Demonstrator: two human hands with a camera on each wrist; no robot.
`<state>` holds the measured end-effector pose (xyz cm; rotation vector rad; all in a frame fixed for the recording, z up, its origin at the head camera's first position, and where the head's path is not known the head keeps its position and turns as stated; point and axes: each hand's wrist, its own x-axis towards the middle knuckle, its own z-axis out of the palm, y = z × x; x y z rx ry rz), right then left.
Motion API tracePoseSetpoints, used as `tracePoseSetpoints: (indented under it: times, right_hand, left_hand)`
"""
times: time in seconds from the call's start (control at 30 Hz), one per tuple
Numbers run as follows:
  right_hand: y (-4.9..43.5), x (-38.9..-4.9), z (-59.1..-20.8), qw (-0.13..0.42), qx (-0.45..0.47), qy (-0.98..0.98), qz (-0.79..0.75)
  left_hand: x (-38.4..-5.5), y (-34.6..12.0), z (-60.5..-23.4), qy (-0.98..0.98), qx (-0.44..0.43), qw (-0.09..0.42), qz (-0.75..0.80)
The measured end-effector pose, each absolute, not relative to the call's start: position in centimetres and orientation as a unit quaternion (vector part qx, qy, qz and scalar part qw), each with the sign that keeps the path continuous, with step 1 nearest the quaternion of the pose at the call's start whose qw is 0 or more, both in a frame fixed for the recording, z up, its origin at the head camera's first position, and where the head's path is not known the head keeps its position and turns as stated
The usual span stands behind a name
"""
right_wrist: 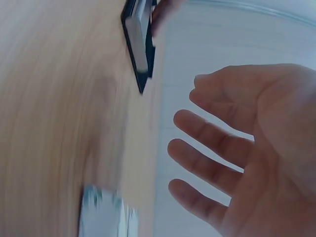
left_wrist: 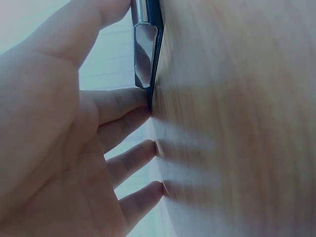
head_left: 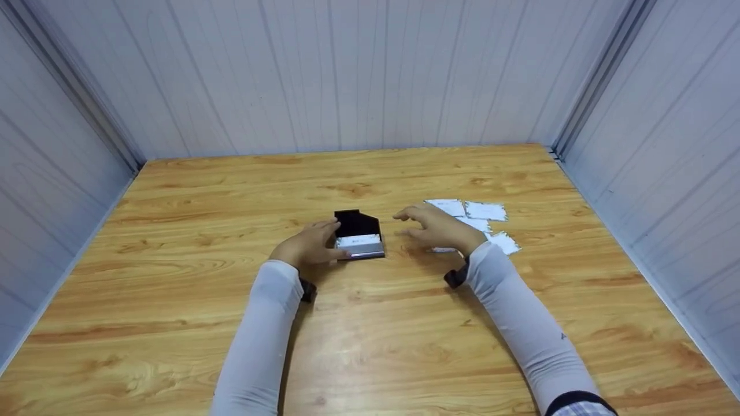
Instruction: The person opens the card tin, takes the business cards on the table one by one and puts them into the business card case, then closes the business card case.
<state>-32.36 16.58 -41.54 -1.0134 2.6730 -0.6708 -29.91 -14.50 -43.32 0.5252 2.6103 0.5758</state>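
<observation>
The left hand, fingers spread, touches the left edge of the black card holder on the worktop, probably steadying it; the right hand, empty, fingers apart, partly hides loose white cards, seemingly laid within reach.

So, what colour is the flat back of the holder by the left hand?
The flat back is black; the head view shows it best.

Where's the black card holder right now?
In the head view, the black card holder sits near the middle of the wooden table, with the left hand touching its left side and the loose white cards lying to its right.
</observation>
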Motion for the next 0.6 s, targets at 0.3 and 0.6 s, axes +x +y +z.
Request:
tracePoseSetpoints:
  times: [0.3, 0.6]
  right_hand:
    - [21.2, -32.0, -40.6, 0.085, -0.324, 0.919, -0.207]
    - [25.2, -31.6, -40.3, 0.126, -0.268, 0.939, -0.173]
  left_hand:
    - [-30.1, -14.5, -43.3, 0.937, 0.184, 0.211, 0.211]
    - [-29.9, -14.5, -43.3, 0.937, 0.178, 0.213, 0.214]
